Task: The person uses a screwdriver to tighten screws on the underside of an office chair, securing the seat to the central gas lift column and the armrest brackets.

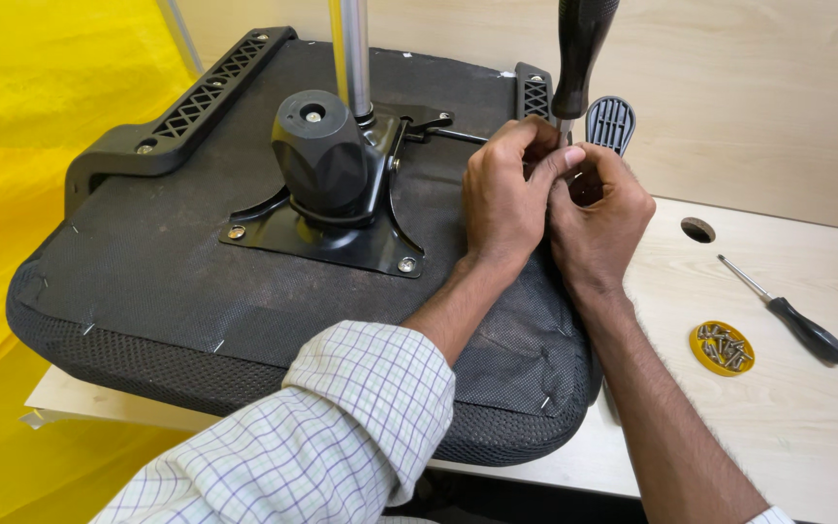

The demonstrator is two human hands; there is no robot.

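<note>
Upturned chair seat (177, 262) on the table (807, 427), metal plate (332, 228) bolted mid-seat. Left hand (506, 194) and right hand (598, 218) pressed together at the seat's right edge, fingers pinching the shaft of an upright screwdriver (579, 58). Right of them: yellow lid of screws (722, 347), second screwdriver (788, 315).

Matt black woven cloth covers the seat underside (167, 262), its mounting plate (341, 243) glossy black metal, column (351, 49) polished chrome, armrest bracket (186, 107) dull moulded plastic, table (807, 427) pale smooth wood-grain laminate at right.
</note>
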